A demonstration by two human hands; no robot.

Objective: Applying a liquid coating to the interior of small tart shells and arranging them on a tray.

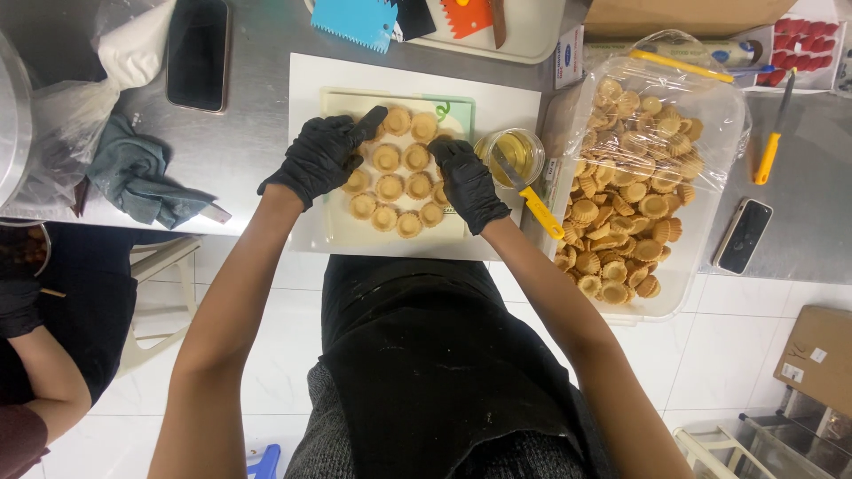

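Several small golden tart shells point(398, 174) lie in rows on a pale rectangular tray point(335, 232) on a white board. My left hand point(321, 156), in a black glove, rests on the shells at the tray's left side with its fingers spread. My right hand point(467, 181), also in a black glove, lies on the shells at the right side of the group. Neither hand grips anything that I can see. Just right of my right hand stands a small clear cup of yellowish liquid point(516, 153) with a yellow-handled brush point(536, 202) leaning in it.
A clear plastic tub point(719, 200) full of tart shells sits at the right, with a yellow-handled tool point(770, 153) and a phone point(744, 234) beyond it. Another phone point(197, 51), a grey cloth point(140, 174) and a white bag point(133, 46) lie left. A co-worker's arm point(35, 372) shows bottom left.
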